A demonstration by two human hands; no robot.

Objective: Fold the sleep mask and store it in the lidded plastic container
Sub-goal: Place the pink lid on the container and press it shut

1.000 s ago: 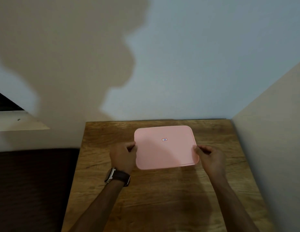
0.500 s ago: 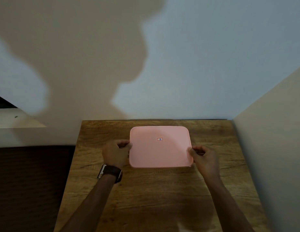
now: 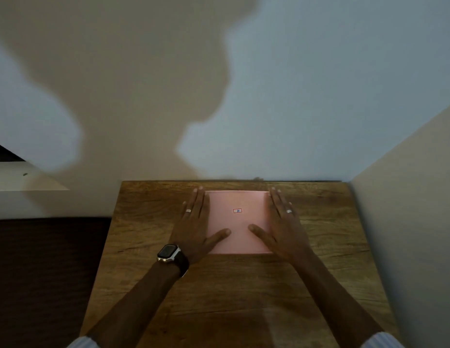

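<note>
From my feed, the flat pink rectangular plastic lid (image 3: 237, 222) sits closed over its container on the brown wood-grain table (image 3: 148, 247), toward the far edge near the pale wall (image 3: 319, 84). The container body beneath is hidden by the lid, so I cannot tell what is inside, and the sleep mask is nowhere I can see. A small red-bordered label (image 3: 237, 210) sits near the middle of the lid. Both hands lie flat and fully spread, gripping nothing: the left hand (image 3: 196, 227) presses along the lid's left side with its thumb angled in over the pink surface, and the right hand (image 3: 281, 227) mirrors it on the right side. Each hand shows 1 silver ring. A dark-strapped wristwatch (image 3: 171, 254) sits on the left wrist, and pale striped sleeve cuffs show at the bottom edge.
</note>
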